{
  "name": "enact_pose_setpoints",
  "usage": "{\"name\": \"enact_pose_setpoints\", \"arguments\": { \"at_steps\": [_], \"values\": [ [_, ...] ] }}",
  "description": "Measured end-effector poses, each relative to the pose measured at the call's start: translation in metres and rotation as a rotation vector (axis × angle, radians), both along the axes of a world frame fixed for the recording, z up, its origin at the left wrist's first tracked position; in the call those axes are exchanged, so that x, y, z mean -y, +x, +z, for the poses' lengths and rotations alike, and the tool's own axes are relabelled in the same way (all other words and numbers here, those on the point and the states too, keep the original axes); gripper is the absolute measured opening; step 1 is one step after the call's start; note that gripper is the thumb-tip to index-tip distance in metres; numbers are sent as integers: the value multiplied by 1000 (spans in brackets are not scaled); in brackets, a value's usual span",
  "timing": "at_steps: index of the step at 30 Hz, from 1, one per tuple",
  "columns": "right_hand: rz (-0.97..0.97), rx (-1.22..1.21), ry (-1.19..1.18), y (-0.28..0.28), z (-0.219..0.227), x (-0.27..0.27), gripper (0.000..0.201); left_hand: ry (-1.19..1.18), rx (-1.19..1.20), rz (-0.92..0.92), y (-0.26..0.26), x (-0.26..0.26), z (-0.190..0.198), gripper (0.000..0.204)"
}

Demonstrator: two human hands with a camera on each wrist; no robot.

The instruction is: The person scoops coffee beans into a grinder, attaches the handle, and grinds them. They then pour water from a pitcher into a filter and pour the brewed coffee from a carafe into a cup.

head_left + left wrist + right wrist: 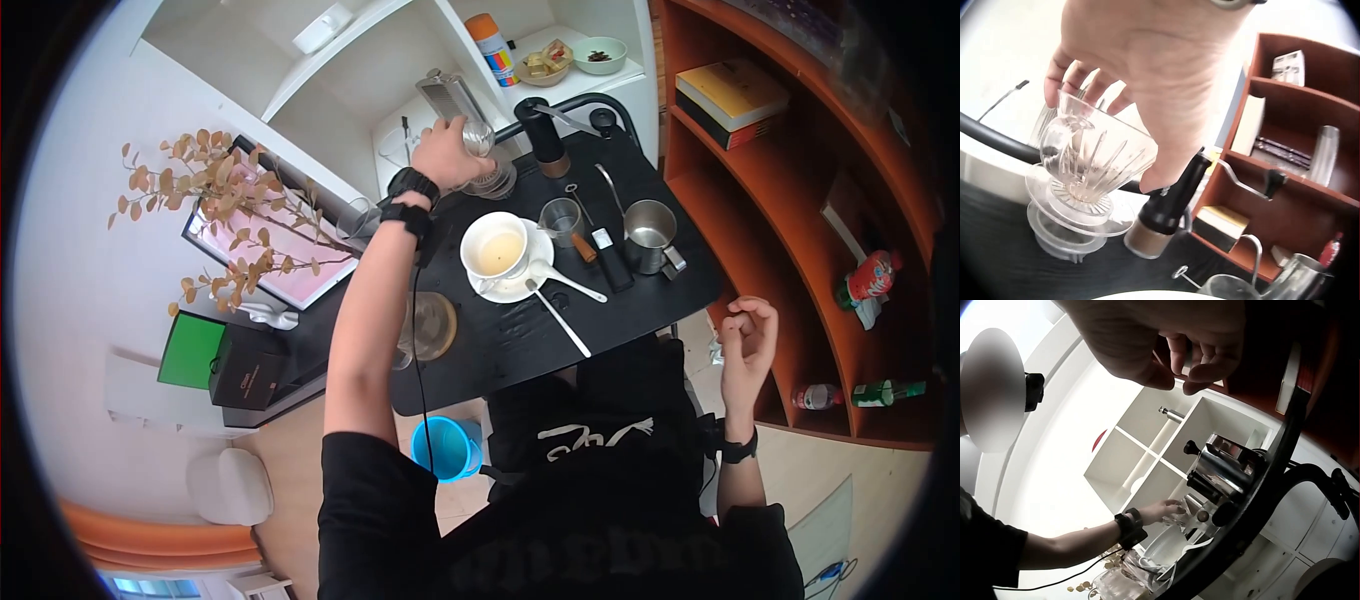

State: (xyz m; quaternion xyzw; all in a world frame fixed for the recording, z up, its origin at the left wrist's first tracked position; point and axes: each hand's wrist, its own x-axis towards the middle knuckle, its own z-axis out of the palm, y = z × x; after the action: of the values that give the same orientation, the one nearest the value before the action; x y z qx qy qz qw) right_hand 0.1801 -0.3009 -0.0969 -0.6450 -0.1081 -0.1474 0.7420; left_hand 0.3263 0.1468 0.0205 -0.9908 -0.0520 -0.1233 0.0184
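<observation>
In the head view my left hand (445,158) reaches to the back of the black table. It grips a clear coffee dripper (1107,156), thumb on one side of the rim and fingers on the other. The dripper's round flange (1054,215) sits low over the tabletop in the left wrist view. A black and brown hand grinder (542,140) stands just right of it. My right hand (748,355) hangs off the table's right side, fingers loosely curled, holding nothing. Nearer me, a white cup (490,250) with pale liquid stands on a saucer (541,246).
A white spoon (572,282) lies on the saucer, a stirring stick (560,320) beside it. To the right are a glass pitcher (560,218) and a steel jug (650,232). A glass vessel (432,325) stands front left, a blue bucket (445,450) below.
</observation>
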Motion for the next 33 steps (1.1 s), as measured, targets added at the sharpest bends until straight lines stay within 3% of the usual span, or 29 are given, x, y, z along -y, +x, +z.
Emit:
{"name": "enact_pose_setpoints", "arguments": {
  "at_steps": [5, 8, 12, 19, 29, 33],
  "values": [
    [42, 111, 21, 9, -7, 6, 23, 86, 222, -203, -124, 38, 68, 76],
    [58, 87, -10, 16, -14, 5, 19, 78, 205, -134, -191, 30, 85, 74],
    [84, 77, -43, 23, -17, -6, 14, -1, 181, 3, -248, -11, 79, 76],
    [154, 52, 24, 27, -9, -29, 10, -77, 132, 55, -271, -28, 47, 78],
    [190, 66, -27, 26, -17, -21, 9, -95, -9, 61, -266, -16, 48, 84],
    [163, 29, -15, 26, -15, -23, 12, -144, 120, 10, -272, -19, 44, 90]
  ]
}}
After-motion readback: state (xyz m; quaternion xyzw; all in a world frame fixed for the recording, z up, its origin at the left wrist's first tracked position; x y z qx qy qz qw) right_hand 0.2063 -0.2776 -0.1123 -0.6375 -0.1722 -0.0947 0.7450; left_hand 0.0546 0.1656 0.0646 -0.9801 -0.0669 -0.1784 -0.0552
